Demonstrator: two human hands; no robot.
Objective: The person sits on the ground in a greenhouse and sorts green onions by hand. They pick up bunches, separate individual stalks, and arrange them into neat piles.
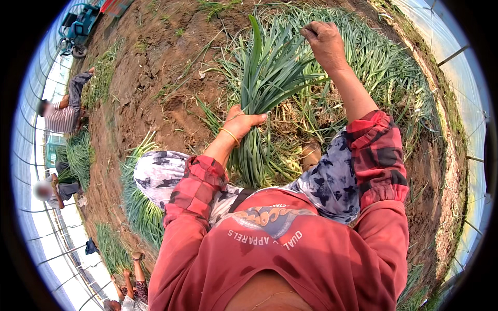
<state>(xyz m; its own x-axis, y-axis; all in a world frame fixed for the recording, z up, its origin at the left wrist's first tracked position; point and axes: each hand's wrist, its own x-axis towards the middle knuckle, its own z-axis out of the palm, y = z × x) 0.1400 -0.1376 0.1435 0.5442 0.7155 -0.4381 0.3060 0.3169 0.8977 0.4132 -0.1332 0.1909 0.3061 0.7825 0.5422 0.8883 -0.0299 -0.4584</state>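
Observation:
My left hand [242, 121] is closed around the middle of a thick bunch of long, flat green leaves [268, 77], an allium such as leek or green garlic. The upper leaves fan out above my grip; the lower part hangs down between my knees. My right hand [325, 44] is raised to the right of the bunch, over a broad heap of the same greens [377, 62]. Its fingers are curled in toward the thumb. Whether anything is pinched between them cannot be made out.
Another pile of greens [146, 206] lies by my left knee. Bare brown soil [167, 77] stretches left. Several co-workers, including a person in a striped top [64, 116], sit among other piles along the left. A blue three-wheeler [79, 25] stands far left. Plastic greenhouse walls [463, 50] curve around.

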